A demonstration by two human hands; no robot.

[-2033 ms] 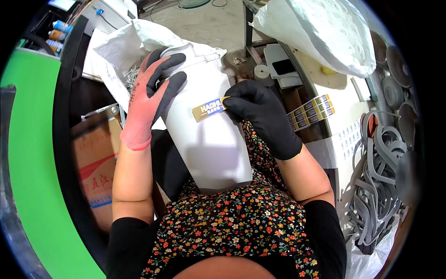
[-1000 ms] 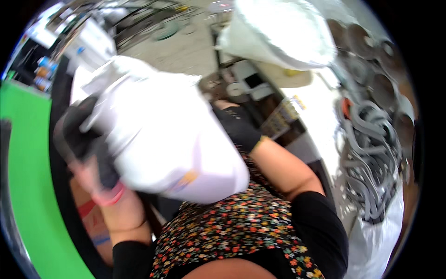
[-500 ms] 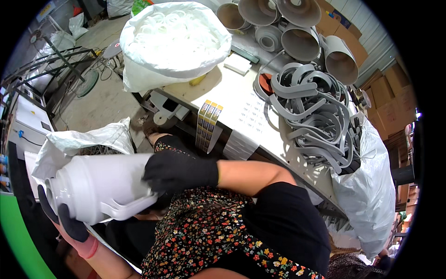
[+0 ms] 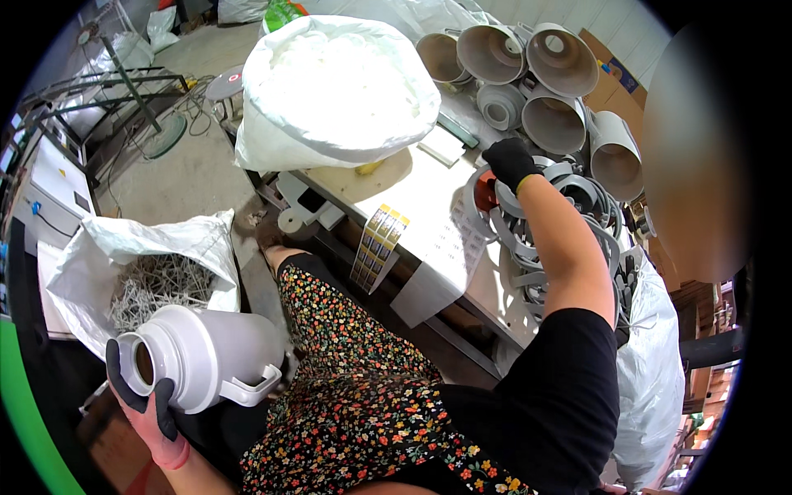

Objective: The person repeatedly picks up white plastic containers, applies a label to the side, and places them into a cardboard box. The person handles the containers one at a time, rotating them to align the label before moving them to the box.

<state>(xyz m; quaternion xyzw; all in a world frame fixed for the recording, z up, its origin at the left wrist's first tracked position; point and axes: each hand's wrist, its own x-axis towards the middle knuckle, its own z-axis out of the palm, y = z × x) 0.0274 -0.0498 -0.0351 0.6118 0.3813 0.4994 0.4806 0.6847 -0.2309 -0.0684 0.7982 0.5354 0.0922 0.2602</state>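
My left hand (image 4: 153, 412), in a pink glove with dark grey fingers, grips the neck of a light grey plastic jug body (image 4: 247, 351). The jug lies on its side by my lap, its open neck towards the left and its moulded handle low. At the upper right, my black-gloved right hand (image 4: 509, 161) reaches to the far end of a heap of curved grey plastic handles (image 4: 606, 239). Its fingers are bent down beside an orange disc (image 4: 485, 194) and the grey loop around it. Whatever they hold is hidden.
An open white sack (image 4: 78, 272) of thin grey plastic scraps stands at the left. On the table (image 4: 363, 186) are a sack of white rings (image 4: 272, 140), a strip of yellow-black labels (image 4: 379, 247) and a sheet of small stickers (image 4: 433, 285). Stacked grey jug bodies (image 4: 553, 124) stand behind.
My right hand has left the jug and moved far up and right to the heap of handles. My left hand still holds the jug, now lower, with its neck opening turned into view.
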